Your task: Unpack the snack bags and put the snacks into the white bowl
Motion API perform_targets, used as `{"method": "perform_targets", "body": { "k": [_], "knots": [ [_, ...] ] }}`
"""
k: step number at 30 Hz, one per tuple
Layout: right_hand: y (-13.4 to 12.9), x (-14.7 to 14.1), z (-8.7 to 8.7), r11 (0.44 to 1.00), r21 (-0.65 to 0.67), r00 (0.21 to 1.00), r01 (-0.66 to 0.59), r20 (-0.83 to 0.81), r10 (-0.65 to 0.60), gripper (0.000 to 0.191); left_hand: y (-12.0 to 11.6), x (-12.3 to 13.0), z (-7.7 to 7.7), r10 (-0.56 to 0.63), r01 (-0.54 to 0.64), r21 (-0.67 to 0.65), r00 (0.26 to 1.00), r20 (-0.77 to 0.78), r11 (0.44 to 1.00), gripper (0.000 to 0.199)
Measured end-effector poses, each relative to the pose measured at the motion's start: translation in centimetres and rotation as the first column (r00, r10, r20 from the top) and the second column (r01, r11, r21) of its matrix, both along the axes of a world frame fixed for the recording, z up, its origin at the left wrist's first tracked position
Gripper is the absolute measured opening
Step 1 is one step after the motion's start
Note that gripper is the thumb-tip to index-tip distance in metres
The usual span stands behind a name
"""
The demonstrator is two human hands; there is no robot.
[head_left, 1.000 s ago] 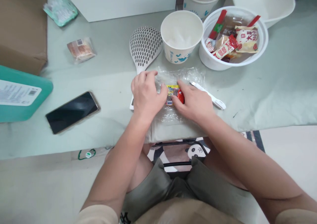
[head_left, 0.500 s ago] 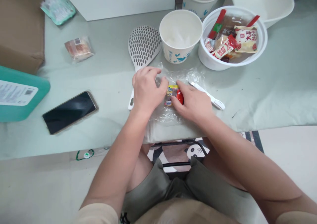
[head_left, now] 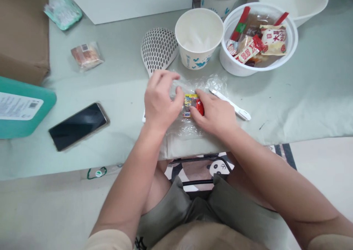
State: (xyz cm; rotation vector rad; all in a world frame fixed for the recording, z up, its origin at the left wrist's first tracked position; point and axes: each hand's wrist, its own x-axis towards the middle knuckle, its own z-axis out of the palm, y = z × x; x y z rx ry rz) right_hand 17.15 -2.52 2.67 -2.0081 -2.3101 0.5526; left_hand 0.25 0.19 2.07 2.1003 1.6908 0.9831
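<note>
Packet [head_left: 188, 105], small and flat, yellow-edged with a printed cartoon figure and a red end, lies on crumpled transparent plastic film [head_left: 190, 127] near the table's front edge. Right hand [head_left: 217, 112] has it: thumb and forefinger closed about the red end. Left hand [head_left: 160, 102], just left of the packet, arched and open, thumb parted from fingers, film showing by the fingertips; no pinch on the film that I can make out from where I stand. My reading: only the right steadies the packet, leaving the left free to work the film.

About the packet: slim white plastic cutter [head_left: 233, 105] slanting to its right, close by the right hand. Beyond it, a white paper cup with blue print [head_left: 197, 60], upright, pale contents; left of that, a grey perforated ladle [head_left: 158, 47], handle partly behind the left hand. Beyond and right, a round white plastic bowl [head_left: 239, 66] of wrapped snacks. Well off left, a black-screened phone [head_left: 79, 126], lying flat.
</note>
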Motion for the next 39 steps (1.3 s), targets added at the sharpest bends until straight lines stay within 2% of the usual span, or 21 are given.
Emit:
{"method": "perform_targets", "body": {
  "k": [3,5,10,17,23,32,39],
  "knots": [
    [-0.2,0.1,0.0,0.999,0.028,1.000,-0.021,-0.016,0.022,0.066,-0.5,0.3,0.4,-0.244,0.238,-0.096,0.968,-0.057,0.966,0.022],
    [-0.4,0.3,0.1,0.997,0.047,0.998,-0.054,-0.008,0.055,0.071,-0.6,0.1,0.3,-0.304,0.286,-0.175,0.949,-0.080,0.942,0.027],
    [-0.5,0.3,0.2,0.995,0.038,0.995,-0.092,0.048,0.090,0.080,-0.5,-0.8,-0.6,-0.318,0.284,-0.299,0.946,-0.068,0.911,0.065],
    [-0.3,0.3,0.2,0.997,0.001,0.997,-0.073,0.028,0.073,0.075,-0.6,-1.1,-0.8,-0.352,0.318,-0.345,0.935,-0.038,0.883,0.076],
    [-0.3,0.7,-0.2,0.999,0.020,0.998,-0.040,-0.049,0.041,0.072,-0.6,-1.1,-0.5,-0.338,0.305,-0.374,0.941,-0.024,0.876,0.075],
    [-0.3,0.8,-0.3,0.999,0.005,0.997,-0.050,-0.054,0.050,0.079,-0.5,-1.0,-0.4,-0.327,0.281,-0.384,0.943,-0.057,0.880,0.071],
    [-0.3,0.9,-0.2,0.999,0.014,0.996,-0.036,-0.085,0.037,0.074,-0.6,-0.7,0.1,-0.313,0.258,-0.413,0.947,-0.071,0.873,0.064]
  ]
}}
